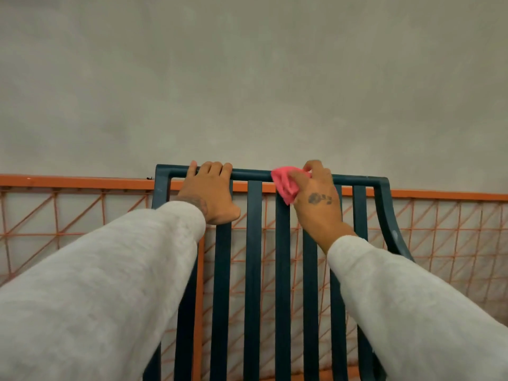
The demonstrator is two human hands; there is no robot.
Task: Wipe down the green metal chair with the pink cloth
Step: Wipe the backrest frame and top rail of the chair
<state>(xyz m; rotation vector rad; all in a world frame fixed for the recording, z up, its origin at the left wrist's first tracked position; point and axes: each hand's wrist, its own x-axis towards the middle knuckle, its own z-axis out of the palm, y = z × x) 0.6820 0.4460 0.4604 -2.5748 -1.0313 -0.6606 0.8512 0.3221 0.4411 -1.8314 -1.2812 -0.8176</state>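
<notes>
The green metal chair (254, 257) stands directly ahead of the person, backrest toward the camera. Its vertical slats rise to a horizontal top rail (357, 179). The seat is not in view.

The pink cloth (286, 185) is bunched against this rail, slightly right of its midpoint, and hangs over the head of one slat. The right hand (319, 199) holds the cloth, fingers curled round it and over the rail, pressing fabric to metal. The left hand (211, 193) grips the bare rail near its left corner, fingers hooked over the top. It carries no cloth and appears to steady the chair.

Governing relation: the long axis of the rail runs left to right, crosswise to both forearms. The cloth lies between the two hands, in contact with the right and apart from the left. A stroke along the rail is therefore likely a sideways slide by the right hand. Travel toward the right corner is unobstructed; travel toward the left corner meets the left hand. The slats call for vertical strokes instead.

Behind the chair stand an orange mesh fence (68, 215) and a grey wall (247, 78).
</notes>
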